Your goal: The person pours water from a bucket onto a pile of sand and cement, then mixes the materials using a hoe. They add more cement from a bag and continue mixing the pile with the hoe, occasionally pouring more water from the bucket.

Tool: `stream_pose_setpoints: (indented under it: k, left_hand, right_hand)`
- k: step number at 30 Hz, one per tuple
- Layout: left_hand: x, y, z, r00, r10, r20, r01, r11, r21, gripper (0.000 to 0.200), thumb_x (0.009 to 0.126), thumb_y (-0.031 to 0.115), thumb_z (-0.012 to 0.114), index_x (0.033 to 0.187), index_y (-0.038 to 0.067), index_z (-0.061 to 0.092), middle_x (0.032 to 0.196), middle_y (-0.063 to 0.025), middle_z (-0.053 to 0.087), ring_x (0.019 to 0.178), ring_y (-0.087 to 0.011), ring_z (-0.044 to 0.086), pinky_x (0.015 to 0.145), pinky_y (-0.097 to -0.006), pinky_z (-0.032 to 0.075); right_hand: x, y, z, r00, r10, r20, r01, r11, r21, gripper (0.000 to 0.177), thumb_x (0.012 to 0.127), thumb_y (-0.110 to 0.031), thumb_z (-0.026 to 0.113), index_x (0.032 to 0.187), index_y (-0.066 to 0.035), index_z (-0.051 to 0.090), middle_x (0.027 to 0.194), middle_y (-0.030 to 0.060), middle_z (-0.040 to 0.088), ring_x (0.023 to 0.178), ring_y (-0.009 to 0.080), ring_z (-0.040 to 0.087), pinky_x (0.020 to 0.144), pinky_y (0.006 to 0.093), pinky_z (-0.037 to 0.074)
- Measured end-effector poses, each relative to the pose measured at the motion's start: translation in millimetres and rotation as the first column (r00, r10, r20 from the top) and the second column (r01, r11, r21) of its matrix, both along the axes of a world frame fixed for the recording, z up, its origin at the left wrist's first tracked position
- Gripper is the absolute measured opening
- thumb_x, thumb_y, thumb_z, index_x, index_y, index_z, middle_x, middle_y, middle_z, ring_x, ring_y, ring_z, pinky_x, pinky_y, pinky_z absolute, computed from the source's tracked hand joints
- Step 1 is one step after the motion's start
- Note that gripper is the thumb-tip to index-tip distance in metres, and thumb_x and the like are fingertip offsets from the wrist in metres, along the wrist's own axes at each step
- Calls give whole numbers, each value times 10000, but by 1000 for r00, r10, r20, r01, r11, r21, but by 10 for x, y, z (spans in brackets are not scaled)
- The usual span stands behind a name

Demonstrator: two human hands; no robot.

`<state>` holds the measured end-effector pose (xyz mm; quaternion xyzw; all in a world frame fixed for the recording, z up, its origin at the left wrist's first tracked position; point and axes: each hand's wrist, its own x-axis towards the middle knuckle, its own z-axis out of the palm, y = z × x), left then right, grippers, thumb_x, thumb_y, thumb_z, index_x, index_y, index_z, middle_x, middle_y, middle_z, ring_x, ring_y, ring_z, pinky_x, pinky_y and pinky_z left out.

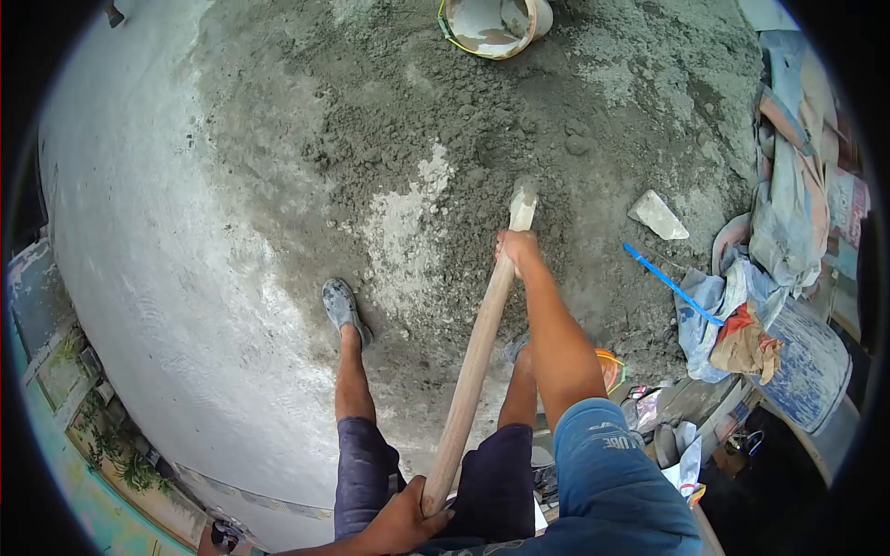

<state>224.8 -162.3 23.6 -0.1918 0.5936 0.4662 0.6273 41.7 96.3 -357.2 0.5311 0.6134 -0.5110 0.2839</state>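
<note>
Now | wooden handle [473, 361]: long, pale, cement-smeared tip in grey mix [389, 120] | right hand [517, 248] fingers wrapped near tip | left hand [408, 519] clenched round butt

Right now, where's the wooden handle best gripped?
Probably from above at two spots: the near end, where the left hand wraps it, and low toward the far end, where the right hand sits. The long shaft slants into the mortar pile.
</note>
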Motion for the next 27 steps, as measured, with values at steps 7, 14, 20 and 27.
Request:
stream_pose_setpoints:
  k: [7, 14, 20, 27]
  left_hand:
    - [1900, -1737, -750, 938, -336, -82, 321, 934, -155, 415, 719, 342, 711, 966, 67, 524, 771, -214, 649, 744, -406, 635, 670, -471, 525]
    - [1501, -1437, -2064, 816, -393, -424, 356, 919, -167, 337, 718, 232, 671, 967, 57, 528, 723, -202, 624, 682, -415, 617, 630, -467, 516]
    - [-503, 478, -2666, 867, 19, -498, 3, 999, 44, 346, 775, 199, 668, 1005, -11, 517, 773, -268, 625, 770, -430, 630, 658, -447, 504]
    - [-1217, 968, -1365, 975, 94, -199, -55, 980, 191, 507, 813, 164, 649, 1109, -77, 316, 752, -306, 592, 721, -450, 635, 609, -443, 492]
  right_hand:
    - [1107, -822, 1114, 933, -310, -183, 321, 946, 34, 481, 813, 11, 577, 1183, -3, 270, 805, 131, 516, 543, 172, 541, 446, 308, 482]
    - [261, -465, 1563, 823, -308, -478, 383, 922, 64, 515, 826, 0, 580, 1223, -6, 252, 880, 129, 507, 571, 159, 530, 496, 326, 499]
    - [-1939, 1067, 343, 821, 197, -536, 23, 927, 376, 478, 799, -42, 622, 1147, 55, 308, 811, 166, 585, 600, 198, 606, 506, 328, 521]
    - [-2095, 935, -115, 927, 333, -172, -285, 925, 253, 533, 795, -39, 595, 1214, 128, 311, 865, 228, 596, 555, 246, 606, 454, 379, 512]
